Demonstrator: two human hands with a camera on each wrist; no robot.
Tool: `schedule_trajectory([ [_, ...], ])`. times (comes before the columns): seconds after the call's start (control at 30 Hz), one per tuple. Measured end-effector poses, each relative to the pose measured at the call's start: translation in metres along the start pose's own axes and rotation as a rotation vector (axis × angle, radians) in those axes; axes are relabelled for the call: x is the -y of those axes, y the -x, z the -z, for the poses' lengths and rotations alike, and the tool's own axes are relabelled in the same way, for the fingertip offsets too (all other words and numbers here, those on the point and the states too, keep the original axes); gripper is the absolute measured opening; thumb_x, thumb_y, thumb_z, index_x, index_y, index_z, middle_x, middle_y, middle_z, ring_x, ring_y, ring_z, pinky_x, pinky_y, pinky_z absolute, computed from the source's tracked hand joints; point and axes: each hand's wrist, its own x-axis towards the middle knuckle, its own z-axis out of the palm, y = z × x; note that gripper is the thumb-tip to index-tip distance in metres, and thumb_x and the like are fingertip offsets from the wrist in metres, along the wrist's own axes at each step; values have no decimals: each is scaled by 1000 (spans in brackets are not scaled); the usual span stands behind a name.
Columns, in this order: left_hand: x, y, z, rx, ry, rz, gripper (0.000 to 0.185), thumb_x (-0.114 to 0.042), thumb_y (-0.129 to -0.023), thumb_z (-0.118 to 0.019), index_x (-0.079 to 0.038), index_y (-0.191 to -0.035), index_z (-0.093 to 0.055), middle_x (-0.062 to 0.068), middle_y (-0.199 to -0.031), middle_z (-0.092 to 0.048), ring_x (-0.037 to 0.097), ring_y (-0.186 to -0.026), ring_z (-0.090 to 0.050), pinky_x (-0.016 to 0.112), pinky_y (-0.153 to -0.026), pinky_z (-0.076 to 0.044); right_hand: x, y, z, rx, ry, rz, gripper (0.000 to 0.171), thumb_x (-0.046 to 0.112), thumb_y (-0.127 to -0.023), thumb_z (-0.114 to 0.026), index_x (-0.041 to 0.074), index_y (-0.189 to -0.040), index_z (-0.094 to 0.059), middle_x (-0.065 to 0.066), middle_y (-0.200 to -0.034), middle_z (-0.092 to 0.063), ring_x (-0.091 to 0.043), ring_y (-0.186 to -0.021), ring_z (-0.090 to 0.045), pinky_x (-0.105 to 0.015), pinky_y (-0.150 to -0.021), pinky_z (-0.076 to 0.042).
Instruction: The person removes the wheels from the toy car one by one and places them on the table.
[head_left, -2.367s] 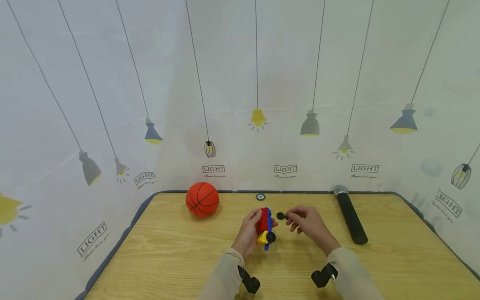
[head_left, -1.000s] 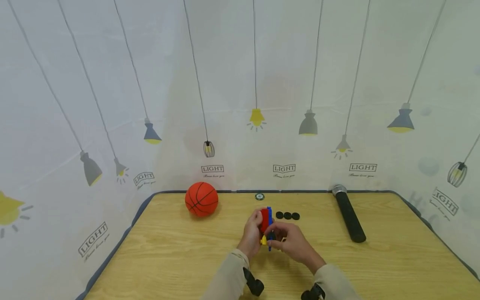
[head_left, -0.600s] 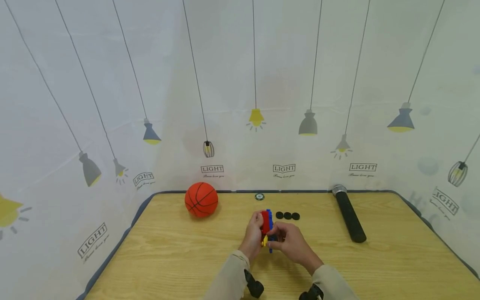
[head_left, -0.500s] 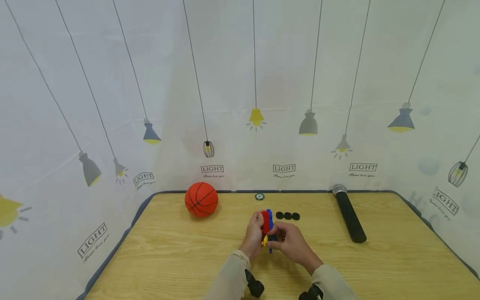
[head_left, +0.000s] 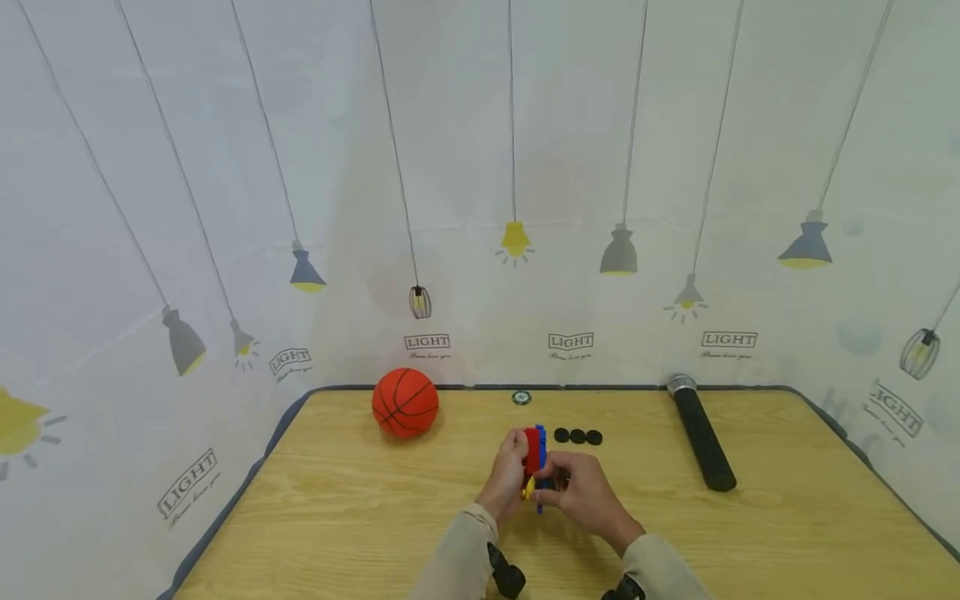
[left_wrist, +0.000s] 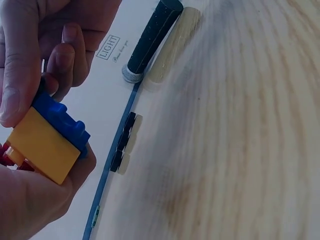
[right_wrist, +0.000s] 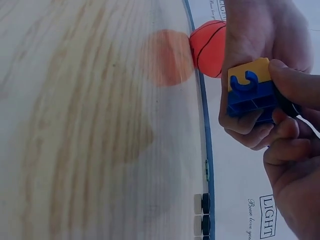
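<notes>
Two hands meet at the middle of the worktop (head_left: pixel 360 517) in the head view: the left hand (head_left: pixel 504 482) grasps a toy block car (head_left: pixel 534 463) of red, blue and yellow parts, held just above the wood, and the right hand (head_left: pixel 587 493) closes its grip on the car's right side, fingers curled against it. At 2.4 s before, the right hand was apart, up by the black wheels (head_left: pixel 577 436); three wheels now lie in a row just behind the hands. A basketball (head_left: pixel 405 402) rests at the rear left, a microphone (head_left: pixel 701 433) at the right, both unmoved.

Left wrist view: the left hand (left_wrist: pixel 30 200) cradles the car (left_wrist: pixel 47 142) from below, yellow block under blue, while the right hand's fingers (left_wrist: pixel 70 55) pinch its top. The wheels (left_wrist: pixel 124 141) and microphone (left_wrist: pixel 152 37) lie beyond.

Right wrist view: the right hand (right_wrist: pixel 295 150) pinches the car (right_wrist: pixel 250 90) at its blue base; the left hand (right_wrist: pixel 260 45) wraps it from behind. The basketball (right_wrist: pixel 207 47) and wheels (right_wrist: pixel 205 215) sit along the worktop edge.
</notes>
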Motion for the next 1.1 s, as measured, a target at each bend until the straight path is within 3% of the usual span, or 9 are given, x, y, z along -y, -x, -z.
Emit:
schedule_trajectory([
  [0.33, -3, 0, -6, -18, 11, -13, 44, -39, -111, -23, -7, -135, -43, 4, -115, -51, 18, -104, -49, 30, -93, -40, -1, 0, 4, -32, 21, 19, 16, 9, -78, -85, 11, -82, -69, -2, -77, -64, -6, -61, -49, -20, -56, -42],
  [0.63, -4, -4, -14, -33, 35, -13, 36, -34, -111, -26, -8, -126, -45, 5, -109, -53, 18, -98, -53, 27, -85, -43, 1, 4, 9, -118, 39, 28, 15, 9, -75, -86, 12, -80, -72, 2, -69, -61, -4, -59, -47, -20, -54, -41],
  [0.9, -3, -2, 6, -71, 54, 61, 36, -34, -111, -23, -10, -132, -38, 6, -109, -47, 18, -92, -49, 26, -75, -44, 3, 2, 12, -140, 155, 255, 13, 3, -78, -83, 15, -81, -78, 6, -74, -69, 3, -61, -49, -18, -55, -46],
  [1.1, -9, -2, 17, -42, 58, 32, 44, -38, -111, -30, -8, -143, -37, 12, -132, -48, 21, -111, -48, 27, -90, -43, -3, 1, 31, -129, 40, 70, 13, 11, -89, -76, 18, -100, -76, 0, -89, -73, -3, -71, -58, -22, -62, -50],
])
